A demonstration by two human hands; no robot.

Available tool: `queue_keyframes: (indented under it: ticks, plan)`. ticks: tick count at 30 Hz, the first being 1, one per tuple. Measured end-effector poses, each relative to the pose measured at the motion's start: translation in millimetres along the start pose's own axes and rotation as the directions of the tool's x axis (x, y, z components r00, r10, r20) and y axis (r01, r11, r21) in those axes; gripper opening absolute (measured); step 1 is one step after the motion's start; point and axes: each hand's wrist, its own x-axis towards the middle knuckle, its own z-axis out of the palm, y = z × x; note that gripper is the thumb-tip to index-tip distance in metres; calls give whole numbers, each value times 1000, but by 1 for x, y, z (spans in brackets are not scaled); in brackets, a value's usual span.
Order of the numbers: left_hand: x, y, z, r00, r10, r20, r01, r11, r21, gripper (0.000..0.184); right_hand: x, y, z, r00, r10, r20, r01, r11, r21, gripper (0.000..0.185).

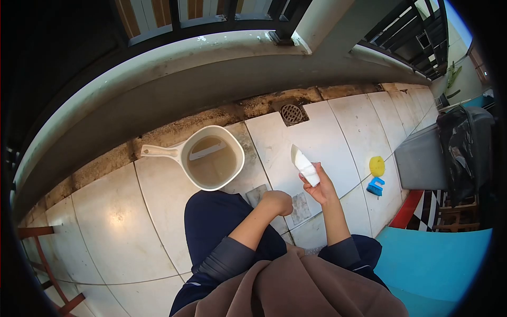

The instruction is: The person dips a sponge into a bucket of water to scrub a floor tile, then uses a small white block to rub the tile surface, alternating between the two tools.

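Note:
My right hand (321,189) is closed around a small white packet (304,166), its pointed end tilted up and away from me. Close by, my left hand (278,202) is curled into a fist beside my knee; its fingers face away, so anything inside is hidden. Ahead and to the left, a white dipper (240,161) with a long handle stands on the tiles, holding cloudy water (214,166). Neither hand touches it. Greyish patches (301,207) mark the floor below my hands.
A floor drain (292,113) lies near the wall (211,82). To the right are a yellow sponge (376,166), a blue scrub brush (375,186) and a grey bin (422,161) with a black plastic bag (458,140). A turquoise surface (433,259) fills the lower right.

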Motion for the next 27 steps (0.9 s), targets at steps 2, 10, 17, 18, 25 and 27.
queue_keyframes:
  ticks: [2,10,17,18,25,27]
  plan:
    - [1,-1,2,1000,-1,-9,1,1000,3,35,-6,7,-1,987,-148,-58,126,951,-281,35]
    - [-5,4,0,1000,-12,-2,12,1000,1,35,-11,53,15,623,-603,498,252,-448,-858,28]
    - [2,6,0,1000,-21,20,21,1000,-4,30,68,31,67,617,-606,502,133,-548,-825,29]
    - [2,4,1,1000,-11,15,11,1000,8,32,83,27,74,622,-608,493,131,-540,-832,31]
    - [10,-2,4,999,-49,12,50,999,-12,31,111,9,86,626,-597,502,169,-525,-834,31]
    - [8,-2,4,999,-50,-7,50,999,-18,30,85,16,72,664,-561,495,161,-539,-827,31]
